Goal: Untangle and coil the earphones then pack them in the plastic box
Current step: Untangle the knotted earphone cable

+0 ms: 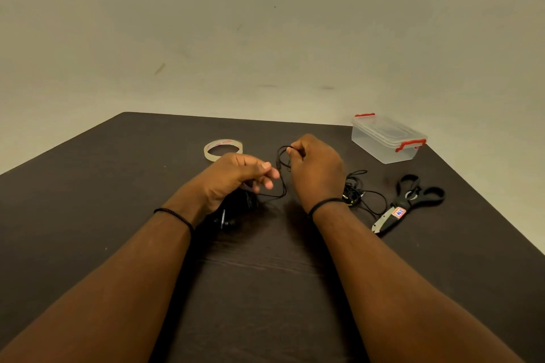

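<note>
Here the right hand (317,168) is pinching a loop of the earphones (281,174) up off the table (88,200), seemingly to free it from the tangle lying beside that wrist. The left hand (236,177) is hovering with fingers loosely curled, apparently holding nothing. The plastic box (387,138) is waiting, lid on, beyond the scissors (410,200) and tape (223,150).
</note>
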